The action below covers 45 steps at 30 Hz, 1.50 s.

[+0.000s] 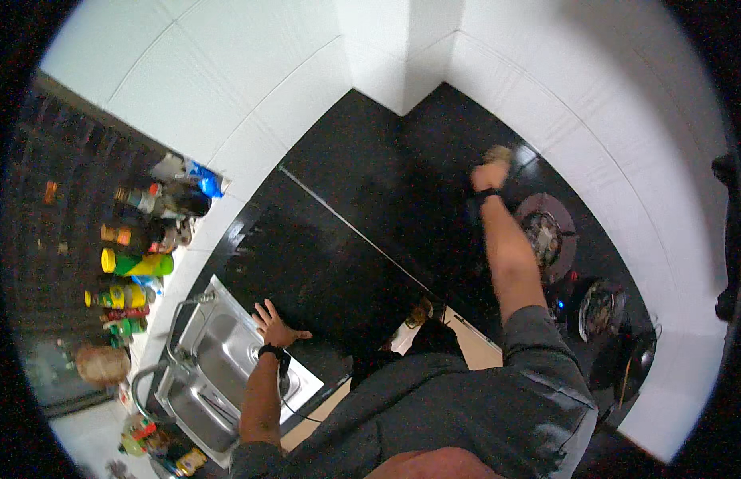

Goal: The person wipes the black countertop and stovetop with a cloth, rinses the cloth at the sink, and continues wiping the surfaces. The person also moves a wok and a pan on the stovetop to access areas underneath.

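Note:
My right hand reaches far across the black countertop at the corner side, closed on a blurred tan-brown cloth or pad that touches the surface near the white wall. The exact kind of this item cannot be told. My left hand, fingers spread and holding nothing, is at the counter beside the edge of the stainless steel double sink. Both wrists wear dark bands.
A gas hob burner lies right of my right forearm, with a second burner and a dark pan farther along. Bottles, including a yellow-green one, line the windowsill at left. A faucet arches over the sink.

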Each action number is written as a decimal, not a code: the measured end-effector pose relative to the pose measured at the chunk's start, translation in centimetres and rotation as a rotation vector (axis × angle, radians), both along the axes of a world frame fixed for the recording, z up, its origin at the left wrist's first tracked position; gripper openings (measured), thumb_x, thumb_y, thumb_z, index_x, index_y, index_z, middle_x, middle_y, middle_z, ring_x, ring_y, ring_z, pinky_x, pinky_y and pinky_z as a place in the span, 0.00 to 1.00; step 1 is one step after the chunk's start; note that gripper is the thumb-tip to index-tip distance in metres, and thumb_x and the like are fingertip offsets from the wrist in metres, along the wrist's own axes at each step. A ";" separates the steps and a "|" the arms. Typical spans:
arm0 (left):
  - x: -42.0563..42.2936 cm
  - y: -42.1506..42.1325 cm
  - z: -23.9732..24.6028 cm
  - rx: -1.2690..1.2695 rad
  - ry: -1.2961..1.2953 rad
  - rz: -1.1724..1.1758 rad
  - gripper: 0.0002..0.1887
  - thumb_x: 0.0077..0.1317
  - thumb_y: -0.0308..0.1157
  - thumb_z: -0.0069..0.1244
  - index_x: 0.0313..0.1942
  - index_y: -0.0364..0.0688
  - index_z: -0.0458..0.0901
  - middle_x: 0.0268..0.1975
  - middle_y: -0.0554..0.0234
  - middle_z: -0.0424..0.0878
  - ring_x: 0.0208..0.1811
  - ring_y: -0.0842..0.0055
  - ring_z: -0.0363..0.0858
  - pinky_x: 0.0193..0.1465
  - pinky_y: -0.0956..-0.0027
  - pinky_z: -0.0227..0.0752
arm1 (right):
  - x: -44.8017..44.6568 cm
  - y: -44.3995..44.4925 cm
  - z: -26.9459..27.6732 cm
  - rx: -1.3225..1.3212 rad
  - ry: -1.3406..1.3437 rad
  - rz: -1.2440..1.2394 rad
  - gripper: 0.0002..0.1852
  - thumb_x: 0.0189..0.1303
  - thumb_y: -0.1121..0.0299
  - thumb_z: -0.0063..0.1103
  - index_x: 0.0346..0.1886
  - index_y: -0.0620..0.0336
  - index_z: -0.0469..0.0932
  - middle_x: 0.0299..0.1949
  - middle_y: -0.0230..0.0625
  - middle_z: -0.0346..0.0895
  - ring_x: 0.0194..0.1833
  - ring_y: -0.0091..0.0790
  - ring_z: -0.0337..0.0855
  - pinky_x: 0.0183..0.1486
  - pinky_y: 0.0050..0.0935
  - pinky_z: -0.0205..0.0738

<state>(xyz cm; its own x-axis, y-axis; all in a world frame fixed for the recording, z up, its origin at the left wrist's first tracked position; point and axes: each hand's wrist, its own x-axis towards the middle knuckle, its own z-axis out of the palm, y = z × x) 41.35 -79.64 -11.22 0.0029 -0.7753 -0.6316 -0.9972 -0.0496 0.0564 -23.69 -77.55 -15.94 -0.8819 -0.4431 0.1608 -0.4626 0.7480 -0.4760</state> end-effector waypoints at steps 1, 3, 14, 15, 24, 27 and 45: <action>0.0 0.2 0.0 0.001 -0.011 0.001 0.87 0.24 0.54 0.80 0.77 0.46 0.27 0.79 0.45 0.24 0.80 0.43 0.25 0.77 0.35 0.36 | -3.0 0.8 -1.5 0.006 0.033 -0.012 0.22 0.61 0.66 0.50 0.57 0.65 0.76 0.57 0.50 0.77 0.58 0.52 0.76 0.64 0.46 0.66; -0.1 0.0 -0.3 -0.017 -0.033 -0.012 0.88 0.23 0.54 0.80 0.77 0.46 0.26 0.79 0.45 0.23 0.80 0.43 0.24 0.77 0.35 0.36 | -6.0 0.6 -4.9 -0.111 0.156 -0.246 0.23 0.60 0.61 0.55 0.56 0.65 0.76 0.55 0.49 0.78 0.55 0.51 0.79 0.59 0.45 0.71; -1.1 -0.5 0.3 -0.023 -0.069 0.015 0.88 0.19 0.49 0.81 0.77 0.49 0.28 0.80 0.50 0.25 0.80 0.48 0.28 0.78 0.39 0.37 | 22.9 -10.4 -0.1 -0.190 -0.383 0.776 0.23 0.62 0.76 0.45 0.62 0.63 0.72 0.64 0.51 0.70 0.67 0.52 0.65 0.71 0.44 0.57; -1.2 -0.4 0.4 -0.010 -0.074 0.018 0.88 0.19 0.49 0.81 0.77 0.49 0.28 0.80 0.49 0.25 0.80 0.47 0.28 0.78 0.39 0.37 | 25.9 -10.6 0.3 -0.164 -0.518 0.922 0.24 0.64 0.76 0.44 0.64 0.63 0.70 0.65 0.50 0.68 0.69 0.51 0.63 0.73 0.44 0.54; -0.8 -0.7 -0.5 0.016 -0.145 0.008 0.91 0.19 0.52 0.81 0.76 0.50 0.22 0.79 0.48 0.21 0.80 0.46 0.22 0.77 0.35 0.35 | 10.4 -10.3 0.0 -0.239 -0.267 0.554 0.26 0.55 0.83 0.45 0.60 0.65 0.73 0.59 0.56 0.73 0.65 0.57 0.69 0.68 0.45 0.62; -0.9 -0.9 -0.3 0.041 -0.134 0.044 0.90 0.19 0.51 0.81 0.76 0.50 0.23 0.79 0.48 0.21 0.80 0.46 0.21 0.77 0.34 0.34 | -5.1 -7.6 -1.8 0.159 0.002 0.091 0.22 0.55 0.66 0.65 0.54 0.61 0.76 0.39 0.41 0.84 0.39 0.49 0.87 0.43 0.41 0.85; -1.1 -1.3 -0.4 0.034 -0.163 -0.001 0.92 0.16 0.57 0.79 0.77 0.49 0.25 0.79 0.44 0.21 0.79 0.41 0.25 0.75 0.32 0.40 | 7.1 -18.7 -4.5 0.002 0.175 0.648 0.24 0.55 0.81 0.47 0.58 0.69 0.74 0.60 0.55 0.72 0.59 0.59 0.72 0.64 0.49 0.66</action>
